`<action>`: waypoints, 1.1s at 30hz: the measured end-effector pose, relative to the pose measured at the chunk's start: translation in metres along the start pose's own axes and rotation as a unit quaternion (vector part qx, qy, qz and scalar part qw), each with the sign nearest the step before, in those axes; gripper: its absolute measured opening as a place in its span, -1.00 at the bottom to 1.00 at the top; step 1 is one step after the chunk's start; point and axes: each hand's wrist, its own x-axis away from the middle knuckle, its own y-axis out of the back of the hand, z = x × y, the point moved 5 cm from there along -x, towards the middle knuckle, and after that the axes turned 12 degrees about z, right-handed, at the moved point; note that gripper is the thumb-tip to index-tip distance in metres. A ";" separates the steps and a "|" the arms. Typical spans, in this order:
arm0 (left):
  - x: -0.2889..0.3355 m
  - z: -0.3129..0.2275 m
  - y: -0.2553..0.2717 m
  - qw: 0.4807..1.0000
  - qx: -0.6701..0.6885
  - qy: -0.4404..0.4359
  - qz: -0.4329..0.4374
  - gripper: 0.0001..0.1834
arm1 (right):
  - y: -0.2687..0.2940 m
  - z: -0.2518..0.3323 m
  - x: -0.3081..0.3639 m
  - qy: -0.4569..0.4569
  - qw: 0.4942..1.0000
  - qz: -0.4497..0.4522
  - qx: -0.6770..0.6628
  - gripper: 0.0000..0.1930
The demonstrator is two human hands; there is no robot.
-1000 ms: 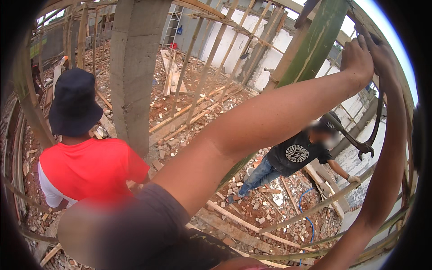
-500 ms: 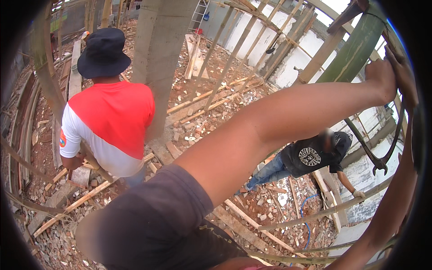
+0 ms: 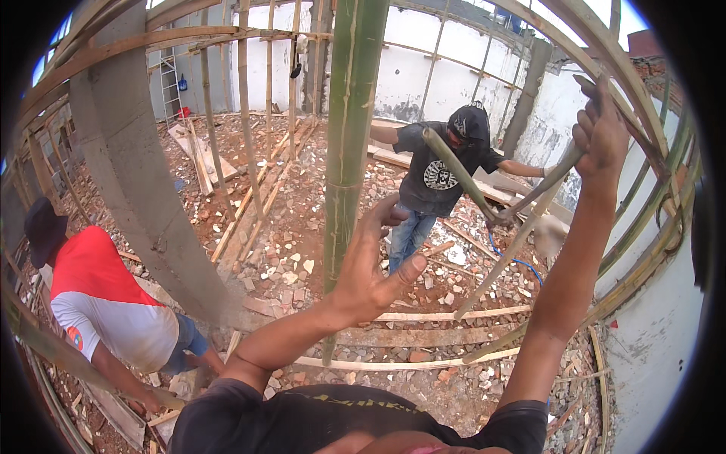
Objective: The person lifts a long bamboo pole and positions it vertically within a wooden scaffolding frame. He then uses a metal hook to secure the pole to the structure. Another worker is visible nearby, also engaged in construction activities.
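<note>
Pincers (image 3: 499,217) clasped in right hand (image 3: 602,142), nothing in spread left hand (image 3: 368,281); probably stiff, head-heavy; best held by handles (image 3: 456,169).

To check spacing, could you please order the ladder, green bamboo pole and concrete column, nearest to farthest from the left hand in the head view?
1. Green bamboo pole: near left hand
2. Concrete column: left
3. Ladder: left, far background

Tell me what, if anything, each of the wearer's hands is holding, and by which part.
The right hand holds a pincer-like tool by one of its two handles. The left hand is open, holding nothing.
</note>
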 end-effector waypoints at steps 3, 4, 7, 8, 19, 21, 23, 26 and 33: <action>0.035 0.043 -0.052 0.988 0.125 0.047 0.078 0.17 | 0.030 -0.058 0.114 -0.076 0.988 -0.110 -0.076 -0.63; 0.045 0.044 -0.069 0.985 0.128 0.015 0.117 0.20 | 0.027 -0.078 0.157 -0.126 0.980 -0.110 -0.111 -0.63; 0.078 0.044 -0.109 0.976 -0.023 0.046 0.211 0.13 | 0.015 -0.133 0.265 -0.228 0.936 -0.196 -0.184 -0.64; 0.089 0.053 -0.122 0.974 -0.037 0.061 0.214 0.09 | 0.008 -0.146 0.288 -0.253 0.925 -0.220 -0.182 -0.64; 0.070 0.067 -0.060 0.810 -0.426 -0.185 0.358 -0.70 | -0.028 -0.150 0.320 -0.404 0.818 0.261 -0.316 -0.24; 0.050 0.050 -0.044 0.733 -0.504 -0.296 0.348 -0.73 | -0.036 -0.161 0.331 -0.433 0.768 0.356 -0.311 -0.10; 0.030 0.036 -0.036 0.673 -0.532 -0.364 0.363 -0.73 | -0.045 -0.174 0.332 -0.406 0.747 0.377 -0.366 0.01; -0.002 0.007 -0.027 0.674 -0.540 -0.402 0.306 -0.73 | -0.051 -0.193 0.329 -0.461 0.687 0.369 -0.423 -0.06; -0.055 -0.006 -0.046 0.597 -0.656 -0.320 0.333 -0.49 | -0.070 -0.182 0.298 -0.451 0.704 0.328 -0.440 -0.28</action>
